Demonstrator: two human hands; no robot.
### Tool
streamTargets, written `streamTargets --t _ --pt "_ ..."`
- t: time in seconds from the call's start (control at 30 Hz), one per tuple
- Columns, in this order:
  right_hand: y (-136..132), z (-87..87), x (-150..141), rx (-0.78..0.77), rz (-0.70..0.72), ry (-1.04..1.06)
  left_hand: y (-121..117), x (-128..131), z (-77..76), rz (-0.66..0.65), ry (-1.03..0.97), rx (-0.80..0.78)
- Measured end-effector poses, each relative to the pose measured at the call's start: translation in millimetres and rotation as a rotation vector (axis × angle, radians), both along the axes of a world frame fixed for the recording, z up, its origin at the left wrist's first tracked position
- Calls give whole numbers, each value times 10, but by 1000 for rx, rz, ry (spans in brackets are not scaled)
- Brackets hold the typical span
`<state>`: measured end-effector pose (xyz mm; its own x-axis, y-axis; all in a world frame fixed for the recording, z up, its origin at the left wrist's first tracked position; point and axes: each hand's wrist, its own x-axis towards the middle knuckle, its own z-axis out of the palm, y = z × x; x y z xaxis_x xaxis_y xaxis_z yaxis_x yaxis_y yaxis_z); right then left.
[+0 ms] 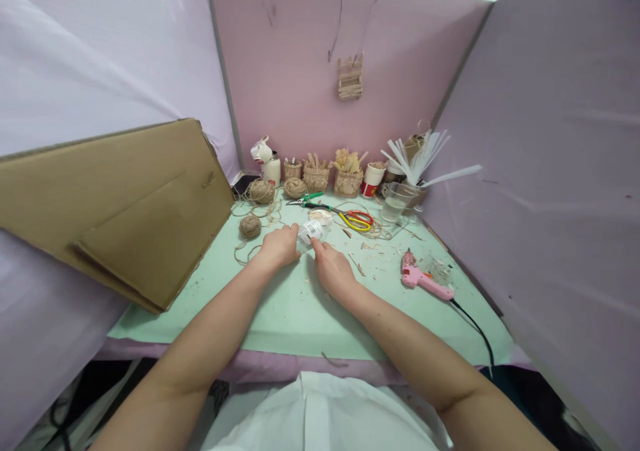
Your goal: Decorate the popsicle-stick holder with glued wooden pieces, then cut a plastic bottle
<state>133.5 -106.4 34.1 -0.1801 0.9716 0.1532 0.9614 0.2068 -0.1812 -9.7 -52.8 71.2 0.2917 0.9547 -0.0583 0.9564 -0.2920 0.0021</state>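
Between my hands, low over the middle of the table, is a small clear plastic bottle [312, 230] with a white printed label, lying on its side. My left hand [282, 244] is closed around its left end. My right hand [332, 264] is curled at its near right side, a fingertip pressed to the label; its other fingers are partly hidden. Just behind the bottle sits a round pale piece [320, 216]. Red-and-yellow-handled scissors [357, 220] and green-handled pliers [311, 198] lie beyond it.
A pink glue gun [425, 282] with a black cord lies at right. Twine balls [250, 226] are at left, beside a leaning cardboard sheet [165, 224]. Woven baskets [349, 183] of sticks, a paper cup [373, 181] and a clear cup [395, 203] line the back. Wood scraps litter the table.
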Motion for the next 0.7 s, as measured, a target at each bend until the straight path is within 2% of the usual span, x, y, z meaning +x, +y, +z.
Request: streamTargets --t 0.2,0.37,0.7 --pt "-34 -87 45 -58 18 -4 47 -30 -21 -11 -4 15" --pt "-45 -136 94 -23 24 46 72 -51 -21 -19 -22 3" --pt "-22 -107 82 18 6 132 55 -28 -28 1 -18 1"
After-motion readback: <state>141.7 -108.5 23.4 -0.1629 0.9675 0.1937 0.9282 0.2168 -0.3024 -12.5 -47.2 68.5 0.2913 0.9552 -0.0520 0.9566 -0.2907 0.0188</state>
